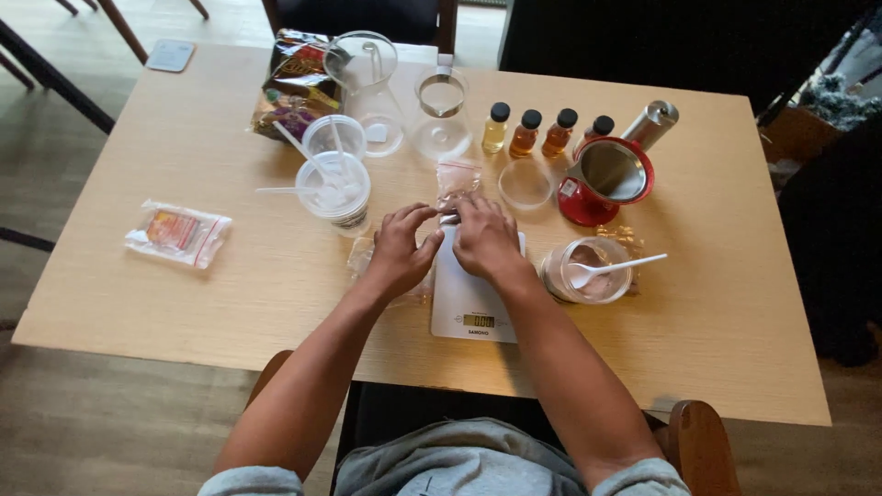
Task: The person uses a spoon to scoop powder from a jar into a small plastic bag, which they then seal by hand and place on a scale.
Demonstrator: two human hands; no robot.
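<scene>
My left hand (401, 246) and my right hand (485, 239) meet above the far end of a white kitchen scale (469, 308). Both pinch a small clear plastic bag (457, 179) that lies just beyond the fingertips. The fingers of both hands are curled on the bag's near edge. To the right of my right hand stands a clear cup of pinkish powder (593, 272) with a white plastic spoon (617, 266) in it. A clear lidded cup (333, 193) with white spoons sits to the left.
A red dripper (606, 179), a steel grinder (650, 123), several small amber bottles (525, 133), two glass carafes (366, 78), a snack bag (294, 83) and a clear lid (525, 184) line the far side. A small packet (179, 232) lies left. A wooden chair arm (700, 445) is near right.
</scene>
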